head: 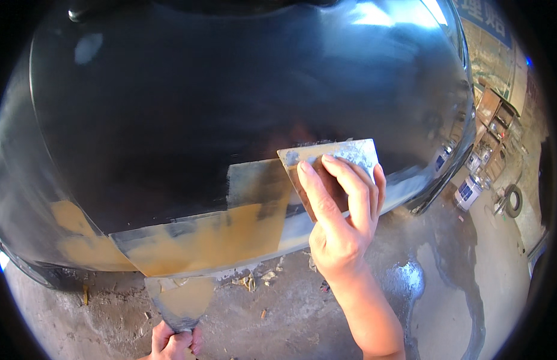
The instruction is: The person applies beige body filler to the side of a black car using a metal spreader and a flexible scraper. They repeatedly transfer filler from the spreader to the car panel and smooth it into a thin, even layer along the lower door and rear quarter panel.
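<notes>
A dark car body panel (193, 112) fills most of the view, curving down to a lower edge. Along that edge lies a band of yellow-tan body filler (206, 238), with a thin greyish patch above it. More filler (89, 247) covers the adjoining panel at the left, across the seam. My right hand (346, 211) presses a flat, rectangular spreader (359, 150), smeared with filler, against the panel at the right end of the band. Low in the view, my left hand (176, 339) grips a wide putty knife (184, 299) with tan filler on its blade, just below the panel's edge.
Scraps of dried filler (249, 281) litter the concrete floor (269, 328). A wet patch (406, 279) shines at the lower right. Farther right stand a labelled can (468, 192), a tyre (513, 201) and wooden shelving (496, 117) holding small items.
</notes>
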Available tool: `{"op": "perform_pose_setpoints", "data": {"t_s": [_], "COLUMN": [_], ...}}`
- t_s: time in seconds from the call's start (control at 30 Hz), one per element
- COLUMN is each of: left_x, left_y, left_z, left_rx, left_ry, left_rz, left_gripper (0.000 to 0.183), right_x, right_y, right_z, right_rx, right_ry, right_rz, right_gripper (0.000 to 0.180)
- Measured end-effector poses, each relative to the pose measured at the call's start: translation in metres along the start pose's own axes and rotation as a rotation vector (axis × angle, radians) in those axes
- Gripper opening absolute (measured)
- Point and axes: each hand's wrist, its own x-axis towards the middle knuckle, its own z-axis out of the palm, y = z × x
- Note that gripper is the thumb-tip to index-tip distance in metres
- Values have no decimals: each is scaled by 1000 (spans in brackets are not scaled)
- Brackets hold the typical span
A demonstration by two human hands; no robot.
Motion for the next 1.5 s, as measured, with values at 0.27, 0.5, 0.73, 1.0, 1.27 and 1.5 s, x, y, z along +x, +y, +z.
{"op": "perform_pose_setpoints", "data": {"t_s": [0.27,0.5,0.73,1.0,1.27,1.5], "left_x": [-10,-22,-29,-17,-15,-14], "left_y": [16,20,25,25,20,21], "left_z": [-15,-35,-22,-4,2,2], "left_rx": [113,97,78,145,195,108], "left_ry": [77,120,147,79,93,49], "left_rz": [-65,-75,-30,-60,21,-18], "left_gripper": [21,29,28,14,10,14], "right_x": [-69,-134,-187,-87,9,-52], "right_y": [-14,-29,-40,-17,0,-2], "right_z": [14,17,11,-28,-4,18], "right_rx": [35,87,85,58,0,16], "right_ry": [-42,-140,-208,-140,-6,11], "right_rz": [55,108,109,98,28,57], "right_gripper": [43,38,37,40,43,42]}}
